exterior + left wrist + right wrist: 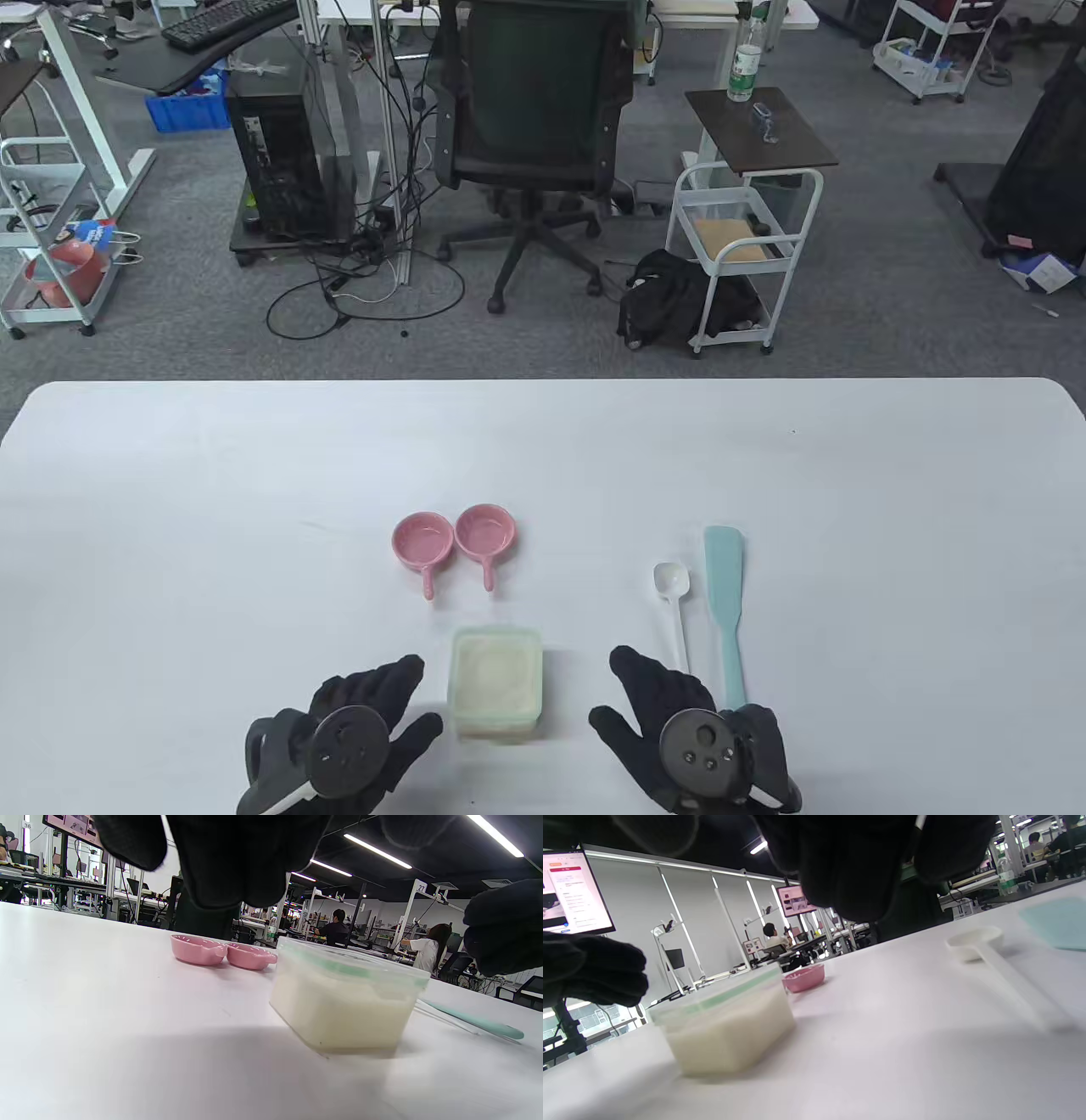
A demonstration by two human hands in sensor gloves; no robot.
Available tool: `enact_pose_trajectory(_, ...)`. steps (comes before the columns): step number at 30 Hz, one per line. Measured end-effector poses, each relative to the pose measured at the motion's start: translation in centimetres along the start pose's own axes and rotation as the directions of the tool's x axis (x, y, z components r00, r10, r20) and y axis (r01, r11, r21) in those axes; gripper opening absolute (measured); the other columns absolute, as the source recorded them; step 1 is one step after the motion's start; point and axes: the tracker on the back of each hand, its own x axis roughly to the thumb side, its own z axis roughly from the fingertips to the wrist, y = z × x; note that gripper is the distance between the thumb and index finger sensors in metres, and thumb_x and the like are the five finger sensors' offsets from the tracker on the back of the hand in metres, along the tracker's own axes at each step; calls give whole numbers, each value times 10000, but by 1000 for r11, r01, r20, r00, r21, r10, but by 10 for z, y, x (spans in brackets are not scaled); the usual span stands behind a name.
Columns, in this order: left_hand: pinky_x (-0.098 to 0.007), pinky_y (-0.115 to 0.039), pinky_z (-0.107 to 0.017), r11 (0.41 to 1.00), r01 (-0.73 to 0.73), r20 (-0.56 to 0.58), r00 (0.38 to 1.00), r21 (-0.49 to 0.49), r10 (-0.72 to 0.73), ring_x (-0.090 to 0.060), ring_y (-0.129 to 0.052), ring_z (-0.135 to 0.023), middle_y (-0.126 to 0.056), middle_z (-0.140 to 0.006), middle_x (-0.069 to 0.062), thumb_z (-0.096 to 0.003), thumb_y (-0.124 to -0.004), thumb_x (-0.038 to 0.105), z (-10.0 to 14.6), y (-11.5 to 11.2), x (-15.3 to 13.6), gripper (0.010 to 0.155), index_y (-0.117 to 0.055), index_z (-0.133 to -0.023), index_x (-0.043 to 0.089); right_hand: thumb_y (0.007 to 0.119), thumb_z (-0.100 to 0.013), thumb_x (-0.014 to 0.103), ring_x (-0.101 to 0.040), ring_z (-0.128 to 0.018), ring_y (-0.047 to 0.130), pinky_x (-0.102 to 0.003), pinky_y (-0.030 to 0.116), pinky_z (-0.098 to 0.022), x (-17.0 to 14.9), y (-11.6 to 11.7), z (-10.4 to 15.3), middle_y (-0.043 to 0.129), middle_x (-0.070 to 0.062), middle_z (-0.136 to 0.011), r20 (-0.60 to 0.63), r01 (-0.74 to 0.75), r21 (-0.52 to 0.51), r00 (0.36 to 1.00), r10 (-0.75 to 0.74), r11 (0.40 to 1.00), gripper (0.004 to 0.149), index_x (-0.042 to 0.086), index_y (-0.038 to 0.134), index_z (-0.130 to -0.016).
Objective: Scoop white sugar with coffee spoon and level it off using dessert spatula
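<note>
Sugar tub [496, 683] between hands — table edge [543, 384] far.

1. The square translucent plastic tub of white sugar [496, 683] stands upright at the near edge of my white table [170, 526]. It is open-topped, has a pale green rim, and is filled nearly to the brim.
2. The white plastic coffee spoon [674, 607] lies flat to the right of the tub, apart from it, with its bowl facing up at the far end and its handle pointing back towards me.
3. The mint-green dessert spatula [726, 607] lies flat just right of the spoon and parallel to it, blade at the far end.
</note>
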Motion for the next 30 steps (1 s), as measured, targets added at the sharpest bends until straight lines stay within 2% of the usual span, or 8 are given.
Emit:
enact_pose_trajectory(21,-688,-603,-747,1000,11,14,1000,-22,-11,-422,-851,-1011,-801,-1118,-158,-601,-581,598,0,-2,4,746,-599,-1175,123,560,-650,520,-469,-849,805,-740,616,-638,2,3,-1,683,-332,-1028,-2,8,41,1000,-8,999,747,-46,473,-1129)
enact_pose_trajectory(30,-685,-604,-748,998,13,12,1000,-57,-13,-421,-848,-1013,-796,-1121,-159,-602,-579,597,-3,-6,5,746,-593,-1178,123,557,-653,514,-467,-845,807,-735,621,-637,6,10,-2,685,-335,-1024,16,3,97,1000,-5,995,742,-49,470,-1129)
